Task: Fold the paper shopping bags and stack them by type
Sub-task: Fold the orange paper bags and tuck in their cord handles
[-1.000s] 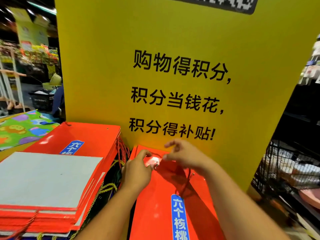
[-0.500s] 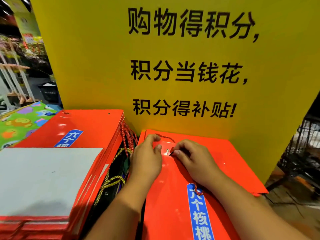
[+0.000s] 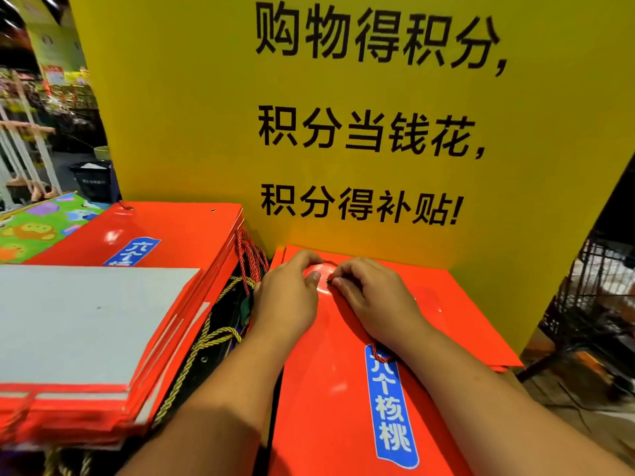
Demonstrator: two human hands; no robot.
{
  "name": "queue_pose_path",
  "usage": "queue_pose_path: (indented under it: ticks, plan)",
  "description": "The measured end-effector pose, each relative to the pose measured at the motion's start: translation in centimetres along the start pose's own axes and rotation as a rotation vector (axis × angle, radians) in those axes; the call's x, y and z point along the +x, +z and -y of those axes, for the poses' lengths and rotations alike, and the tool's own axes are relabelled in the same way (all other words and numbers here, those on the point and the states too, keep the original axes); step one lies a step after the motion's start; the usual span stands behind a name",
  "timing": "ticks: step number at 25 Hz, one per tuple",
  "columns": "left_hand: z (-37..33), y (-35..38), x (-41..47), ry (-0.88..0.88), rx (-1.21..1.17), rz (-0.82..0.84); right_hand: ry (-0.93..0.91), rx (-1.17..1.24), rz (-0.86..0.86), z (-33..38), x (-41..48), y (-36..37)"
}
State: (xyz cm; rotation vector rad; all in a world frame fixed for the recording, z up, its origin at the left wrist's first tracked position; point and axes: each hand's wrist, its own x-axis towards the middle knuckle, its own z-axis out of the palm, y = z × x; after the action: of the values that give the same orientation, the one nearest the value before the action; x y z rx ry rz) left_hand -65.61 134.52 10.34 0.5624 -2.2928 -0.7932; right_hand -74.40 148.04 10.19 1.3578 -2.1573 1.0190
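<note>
Flat bag (image 3: 330,400) lies right of bag stack (image 3: 178,231), both before the sign (image 3: 192,125). Board (image 3: 86,321) lies on the stack. Left hand (image 3: 288,300) and right hand (image 3: 374,304) sit at the flat bag's far end, on its cord (image 3: 330,263).

Supporting surface hidden — stack of red bags (image 3: 165,231) left, flat red bag (image 3: 446,304) beside it.
</note>
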Motion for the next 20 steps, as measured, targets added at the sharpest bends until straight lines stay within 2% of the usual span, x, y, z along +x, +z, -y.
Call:
queue_pose_path:
  ticks: [4, 9, 13, 17, 20]
  plan:
    - [-0.1, -0.3, 0.0, -0.039, -0.045, 0.032, -0.064, -0.035, 0.075, -0.5, -0.2, -0.3]
    - [-0.9, -1.7, -0.3, 0.012, -0.14, 0.052, -0.038, -0.036, 0.03, -0.7, 0.3, 0.2]
    - [-1.0, -2.2, -0.5, 0.01, -0.136, 0.117, 0.066, -0.072, -0.053, -1.0, 0.2, 0.0]
    - [-0.8, -2.0, -1.1, -0.015, -0.202, 0.16, 0.153, 0.124, 0.064, -1.4, -0.3, -1.3]
    - [-0.9, -1.5, -1.0, 0.088, -0.116, 0.053, 0.217, 0.19, -0.001, -1.0, -0.4, -2.3]
